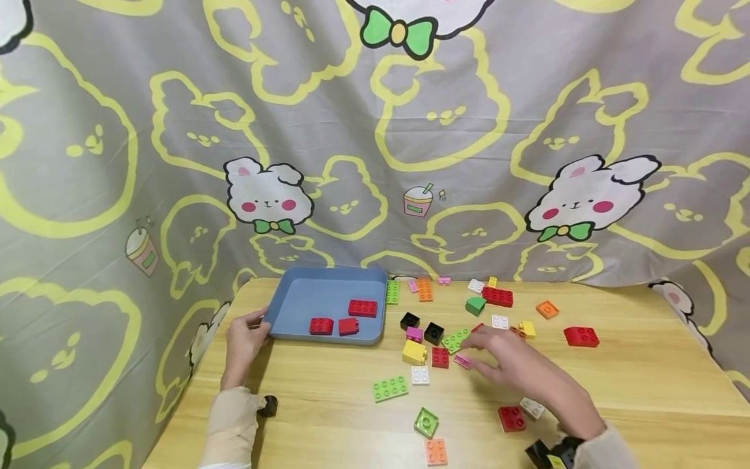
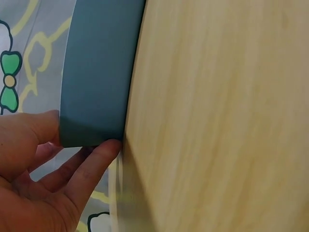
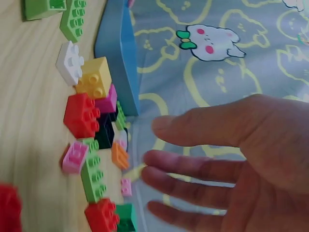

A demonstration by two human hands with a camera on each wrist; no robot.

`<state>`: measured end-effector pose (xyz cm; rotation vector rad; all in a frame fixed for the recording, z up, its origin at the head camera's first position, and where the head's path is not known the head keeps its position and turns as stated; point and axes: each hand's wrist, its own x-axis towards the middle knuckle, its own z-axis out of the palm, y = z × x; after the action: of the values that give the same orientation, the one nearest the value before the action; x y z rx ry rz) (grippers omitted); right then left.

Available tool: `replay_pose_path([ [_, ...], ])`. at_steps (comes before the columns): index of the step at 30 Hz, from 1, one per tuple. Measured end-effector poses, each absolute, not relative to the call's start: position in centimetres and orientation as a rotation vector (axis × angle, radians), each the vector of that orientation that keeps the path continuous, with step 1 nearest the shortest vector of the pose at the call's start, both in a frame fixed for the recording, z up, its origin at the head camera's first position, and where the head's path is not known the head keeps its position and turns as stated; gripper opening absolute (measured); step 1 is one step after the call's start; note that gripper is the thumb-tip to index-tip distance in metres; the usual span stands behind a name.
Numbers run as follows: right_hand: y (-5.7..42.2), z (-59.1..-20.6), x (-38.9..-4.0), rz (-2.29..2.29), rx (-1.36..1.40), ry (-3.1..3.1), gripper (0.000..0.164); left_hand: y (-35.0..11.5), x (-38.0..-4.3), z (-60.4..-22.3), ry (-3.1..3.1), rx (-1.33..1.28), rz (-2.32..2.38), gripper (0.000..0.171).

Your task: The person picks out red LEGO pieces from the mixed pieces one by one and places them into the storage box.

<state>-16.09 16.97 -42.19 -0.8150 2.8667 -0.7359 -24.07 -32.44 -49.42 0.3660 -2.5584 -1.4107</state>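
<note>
A blue tray (image 1: pixel 328 293) lies at the table's back left with several red bricks in it, one of them a red brick (image 1: pixel 362 308). At its near left corner my left hand (image 1: pixel 247 339) grips the tray, thumb at the rim and fingertips low on the wall in the left wrist view. My right hand (image 1: pixel 508 352) is over the scattered bricks, fingers extended and holding nothing in the right wrist view. Under its fingertips are a pink brick (image 1: pixel 461 360), a long lime-green brick (image 1: pixel 456 340) and a red brick (image 3: pixel 102 215), partly hidden in the head view.
Other loose bricks spread over the table: a yellow brick (image 1: pixel 414 352), a black brick (image 1: pixel 434 333), a lime-green brick (image 1: pixel 390 389), an orange brick (image 1: pixel 436 452) and a red brick (image 1: pixel 582 337). A patterned curtain (image 1: pixel 457 143) hangs behind the table and along the left side.
</note>
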Motion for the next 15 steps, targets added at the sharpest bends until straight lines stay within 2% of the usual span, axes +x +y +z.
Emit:
replay_pose_path([
  [8, 19.5, -42.9, -13.4, -0.753, -0.838, 2.698, 0.022, -32.4, -24.0, -49.4, -2.565, 0.355, -1.376, 0.040],
  [15, 20.0, -43.8, -12.2, -0.756, -0.734, 2.592, 0.025, -32.3, -23.8, -49.2, -2.564, 0.336, -1.390, 0.040],
])
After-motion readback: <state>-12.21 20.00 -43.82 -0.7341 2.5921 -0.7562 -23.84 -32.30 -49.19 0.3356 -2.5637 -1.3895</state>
